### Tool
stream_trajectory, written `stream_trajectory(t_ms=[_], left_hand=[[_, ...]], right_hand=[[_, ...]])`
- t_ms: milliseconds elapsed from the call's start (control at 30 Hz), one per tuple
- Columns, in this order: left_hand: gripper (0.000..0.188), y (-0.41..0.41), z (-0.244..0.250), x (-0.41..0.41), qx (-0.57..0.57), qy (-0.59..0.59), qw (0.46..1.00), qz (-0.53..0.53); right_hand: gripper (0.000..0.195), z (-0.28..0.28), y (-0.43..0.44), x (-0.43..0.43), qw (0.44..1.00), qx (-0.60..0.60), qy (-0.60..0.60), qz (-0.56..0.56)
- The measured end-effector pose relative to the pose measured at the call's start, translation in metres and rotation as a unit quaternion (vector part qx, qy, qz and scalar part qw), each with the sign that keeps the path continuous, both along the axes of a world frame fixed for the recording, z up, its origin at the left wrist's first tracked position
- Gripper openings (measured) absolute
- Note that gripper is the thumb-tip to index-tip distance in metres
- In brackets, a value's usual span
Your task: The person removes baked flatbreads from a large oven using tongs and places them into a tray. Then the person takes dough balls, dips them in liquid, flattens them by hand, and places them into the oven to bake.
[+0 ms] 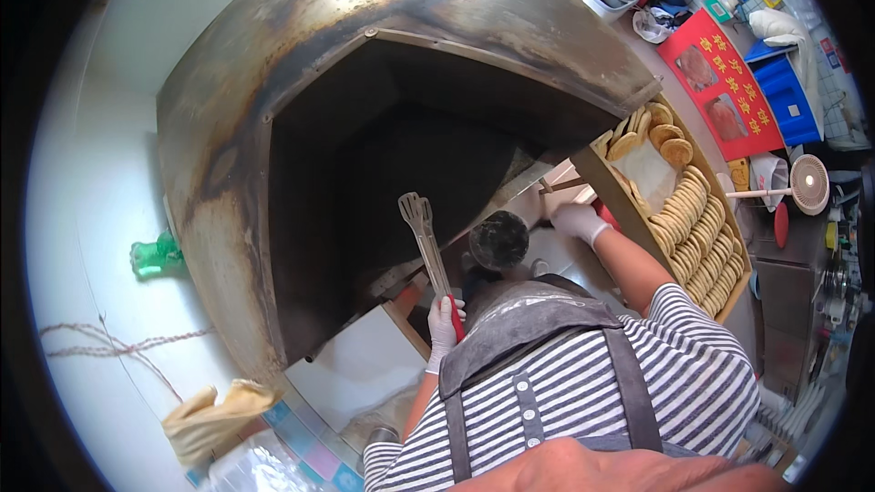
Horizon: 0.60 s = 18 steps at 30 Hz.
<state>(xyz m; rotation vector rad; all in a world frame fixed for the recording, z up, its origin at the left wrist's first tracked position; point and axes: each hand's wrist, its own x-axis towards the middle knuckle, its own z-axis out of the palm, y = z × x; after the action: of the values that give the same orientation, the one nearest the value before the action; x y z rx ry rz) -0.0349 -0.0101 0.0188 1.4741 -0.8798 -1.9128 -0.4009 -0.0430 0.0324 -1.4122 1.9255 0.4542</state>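
Observation:
My left hand [443, 328], in a thin white glove, grips metal food tongs [431, 249] by their red handle. The slotted tips point up in front of the dark mouth of a large metal oven [232, 171]. My right hand [577, 222], also gloved, is beside the oven's lower right edge, below a brown bar [567, 184]. Its fingers are curled, and whether they hold anything is hidden. A dark round container [499, 240] is between my hands. To the right of my right hand, round flatbreads [697, 246] fill much of a wooden-sided tray [735, 294] in rows.
Beyond the bread tray are a red sign [724, 85] with writing and food pictures, a small fan [810, 184] and a blue plastic bin [789, 99]. A yellowish cloth [219, 420] hangs at lower left. Against the left wall sits a green object [157, 256].

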Motion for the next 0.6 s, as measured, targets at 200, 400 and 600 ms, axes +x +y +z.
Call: stream_trajectory(t_ms=[200, 400, 600], left_hand=[[0.035, 0.037, 0.034, -0.033, -0.038, -0.027, 0.996, 0.075], [0.036, 0.102, 0.043, -0.050, -0.042, -0.055, 0.989, 0.131], [0.034, 0.151, 0.042, -0.062, -0.012, -0.045, 0.984, 0.169]], right_hand=[[0.034, 0.009, 0.025, 0.020, 0.975, -0.202, -0.070, -0.056], [0.034, -0.021, 0.034, 0.049, 0.958, -0.220, -0.121, 0.139], [0.033, -0.049, -0.009, 0.103, 0.956, -0.186, -0.108, 0.197]])
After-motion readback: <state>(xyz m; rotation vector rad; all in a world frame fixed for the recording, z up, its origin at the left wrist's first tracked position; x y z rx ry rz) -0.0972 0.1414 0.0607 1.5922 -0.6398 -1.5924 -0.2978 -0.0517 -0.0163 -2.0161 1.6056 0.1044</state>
